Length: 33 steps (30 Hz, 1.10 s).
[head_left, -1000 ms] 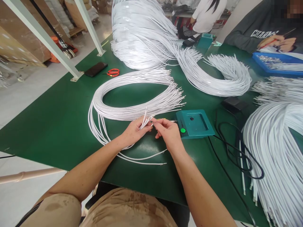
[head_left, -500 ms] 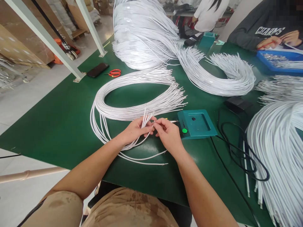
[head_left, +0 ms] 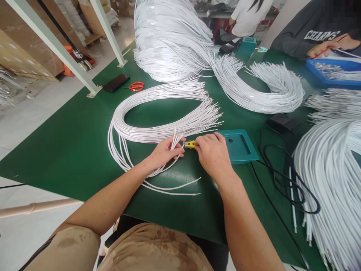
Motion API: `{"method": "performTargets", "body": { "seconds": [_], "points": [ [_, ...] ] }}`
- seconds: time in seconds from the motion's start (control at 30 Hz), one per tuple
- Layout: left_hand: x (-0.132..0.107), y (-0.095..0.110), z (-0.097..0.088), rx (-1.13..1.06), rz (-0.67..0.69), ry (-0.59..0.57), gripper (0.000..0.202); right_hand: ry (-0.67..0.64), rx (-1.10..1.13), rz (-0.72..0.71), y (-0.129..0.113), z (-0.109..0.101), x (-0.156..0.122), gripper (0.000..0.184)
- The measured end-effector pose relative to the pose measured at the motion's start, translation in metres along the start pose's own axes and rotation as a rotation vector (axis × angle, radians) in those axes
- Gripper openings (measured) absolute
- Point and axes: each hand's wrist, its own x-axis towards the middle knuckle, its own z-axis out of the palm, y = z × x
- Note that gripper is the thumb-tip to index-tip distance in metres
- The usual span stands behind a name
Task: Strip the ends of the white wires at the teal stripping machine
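**Cable ends gathered at the teal tester**

At the near edge of the green-covered work table [head_left: 70, 150], a small bunch of thin white cable ends [head_left: 176, 137] is gripped in the left hand [head_left: 165, 152]; the fingers are curled shut around the bunch, and the tips fan upward above the knuckles. Just beside it, a small yellow connector piece [head_left: 191, 144] is pinched by the right hand [head_left: 213, 154], whose fingers are bent closed over it, so that only the left end of the piece is seen. The two hands are almost touching, with the yellow piece between them.

The left part of the flat teal box with a recessed top [head_left: 239, 145] is covered by the right hand. A tangle of black cord [head_left: 282, 180] is laid to the right of the box, and a black rectangular block [head_left: 282, 122] is set behind it.

The held ends are seen to belong to a large looped bundle of white cables [head_left: 141, 113] spread on the table ahead of the hands, while a few loose strands [head_left: 172, 188] are trailed toward the table edge. Further heaps of white cable [head_left: 169, 41] are piled beyond, and another mass [head_left: 332, 169] is draped at the right. Red-handled scissors [head_left: 136, 86] and a black phone [head_left: 115, 82] are placed at the far left. A blue tray [head_left: 332, 71] is worked over by another person's hand [head_left: 321, 49].
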Motion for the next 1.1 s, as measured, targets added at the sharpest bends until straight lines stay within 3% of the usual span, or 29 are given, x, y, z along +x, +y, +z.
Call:
{"method": "performTargets", "body": {
  "seconds": [0.33,0.73,0.8,0.9,1.0,1.1],
  "points": [
    [0.007,-0.004,0.003,0.081,-0.024,0.071,0.049,0.121,0.026,-0.037,0.007,0.005,0.003,0.019],
    [0.007,-0.008,0.006,0.131,-0.022,0.099,0.044,0.126,0.035,-0.027,0.004,0.000,0.002,0.015],
    [0.006,-0.007,0.007,0.121,-0.031,0.100,0.045,0.197,0.016,-0.045,0.006,0.000,0.000,0.015],
    [0.005,-0.005,0.008,0.112,-0.053,0.095,0.046,0.363,-0.114,0.070,0.014,0.002,-0.004,0.030],
    [0.005,-0.003,0.007,0.111,-0.075,0.086,0.045,0.333,-0.245,0.294,0.022,0.006,-0.005,0.045],
    [0.003,-0.001,0.002,0.124,-0.088,0.084,0.044,0.311,-0.264,0.299,0.026,0.011,-0.005,0.048]
  ]
}}
